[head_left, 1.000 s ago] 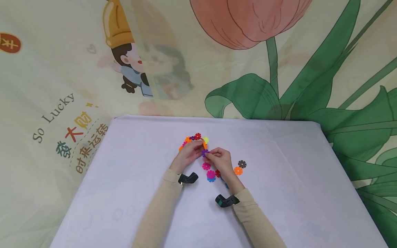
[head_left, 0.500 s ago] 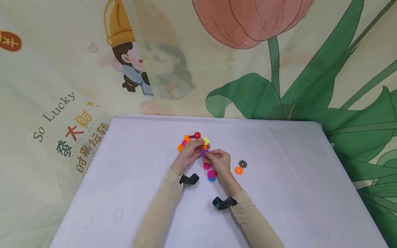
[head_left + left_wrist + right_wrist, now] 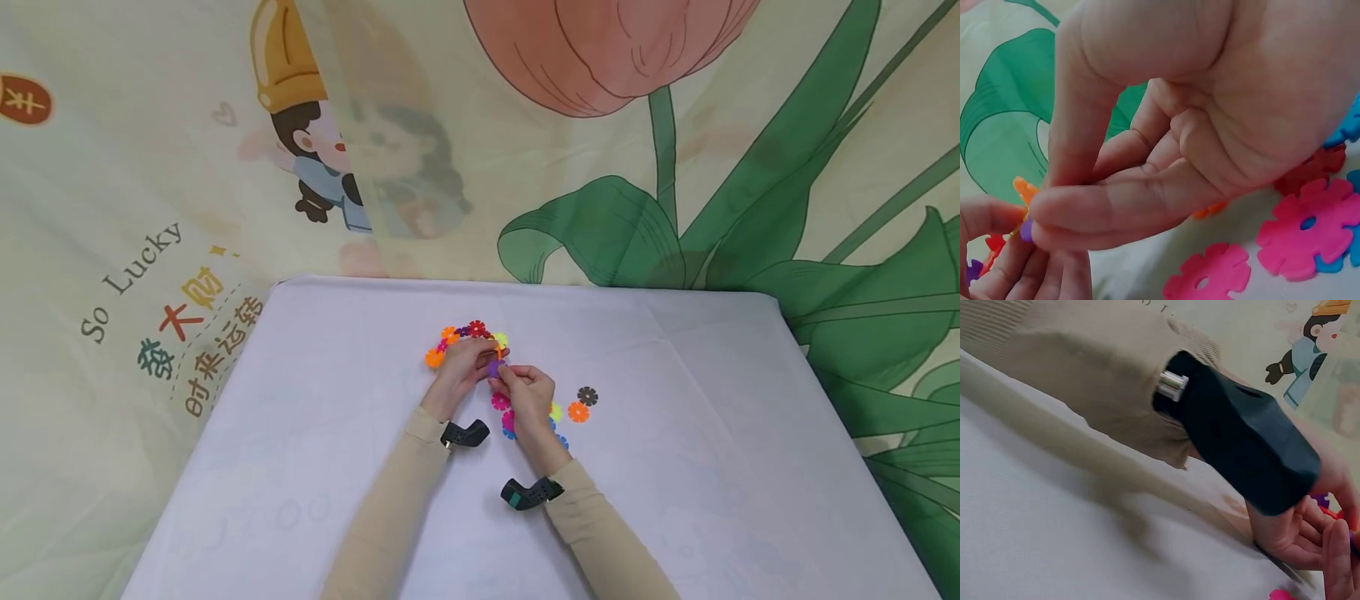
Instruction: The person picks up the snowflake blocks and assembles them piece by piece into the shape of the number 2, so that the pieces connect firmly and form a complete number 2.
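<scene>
We see the right hand (image 3: 527, 396) pinch a purple plastic disc (image 3: 1027, 230) beside the orange plastic disc (image 3: 1024, 189) the left hand (image 3: 459, 368) pinches, seemingly to steady both.

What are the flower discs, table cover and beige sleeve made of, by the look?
Flower discs: likely moulded plastic, smooth satin; solid even colour, rounded notched edges.
Table cover: probably woven cloth, matte; soft creases and draped edges, though a coated sheet isn't ruled out.
Beige sleeve: looks like knit fabric, matte; fine ribbing and soft folds. Fibre can't be told.
</scene>
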